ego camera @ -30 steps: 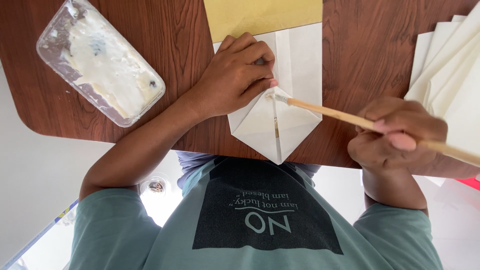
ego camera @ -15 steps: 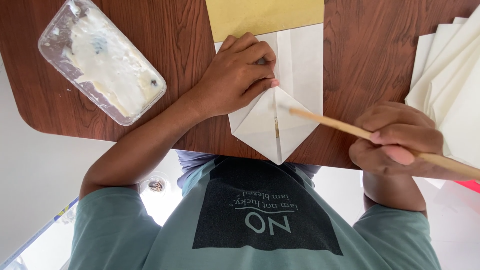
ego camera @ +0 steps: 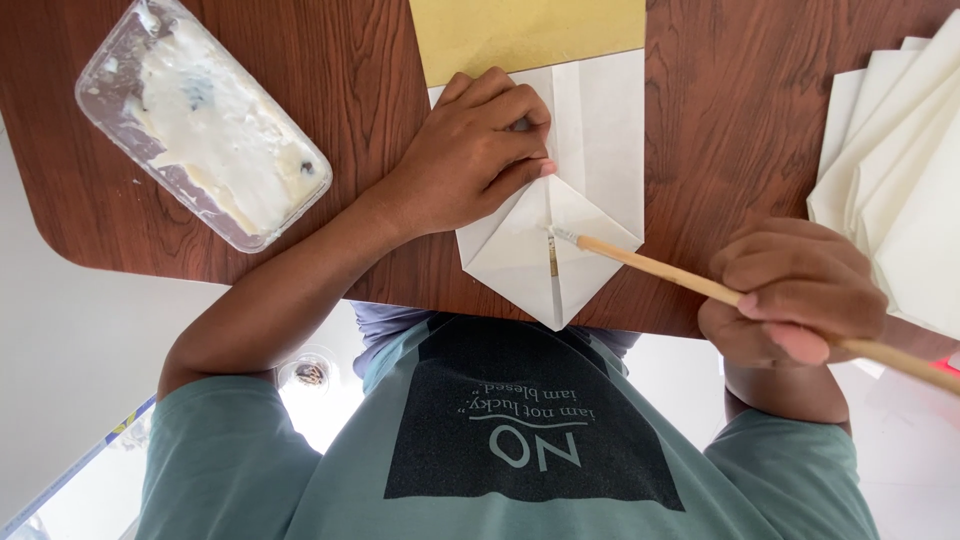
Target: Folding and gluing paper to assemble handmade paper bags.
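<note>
Right hand (ego camera: pixel 795 292) gripping brush (ego camera: pixel 700 285); left hand (ego camera: pixel 470 155) pressing flat on folded paper (ego camera: pixel 570 215).

Brush long axis runs from lower right of frame up-left, handle passing through the clenched right fist at right centre, bristle tip pointing left and touching the paper's centre seam near frame middle. Paper's pointed end aims at the lower edge, overhanging the table (ego camera: pixel 330 90) edge; its square end lies under a yellow sheet (ego camera: pixel 530 35) at top. Left fingers lie just above-left of the bristle tip. Paste tray (ego camera: pixel 205 125) upper left; white paper stack (ego camera: pixel 900 170) at right.
</note>
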